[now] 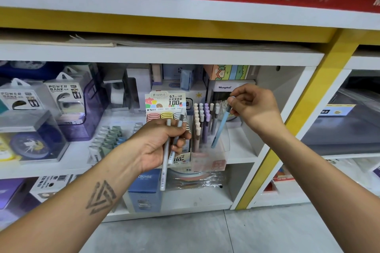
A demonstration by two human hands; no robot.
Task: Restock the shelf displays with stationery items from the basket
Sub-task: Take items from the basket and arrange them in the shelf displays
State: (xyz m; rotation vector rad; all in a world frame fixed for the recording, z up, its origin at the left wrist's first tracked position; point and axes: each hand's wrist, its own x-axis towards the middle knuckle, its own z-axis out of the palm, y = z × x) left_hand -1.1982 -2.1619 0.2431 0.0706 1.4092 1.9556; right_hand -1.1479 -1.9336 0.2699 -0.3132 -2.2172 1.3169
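Right hand [254,107] pinches the blue pen [220,129] by its top end, tip hanging below into the clear pen display [211,146]. Left hand [162,144] grips two white pens [167,156] mid-barrel. They look light, stiff, a bit slick, so grab near the cap.

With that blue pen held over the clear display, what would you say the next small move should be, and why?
Probably lower the blue pen into the clear display: the right hand pinches its top, its tip already low among standing pens, while the left hand holds two more.
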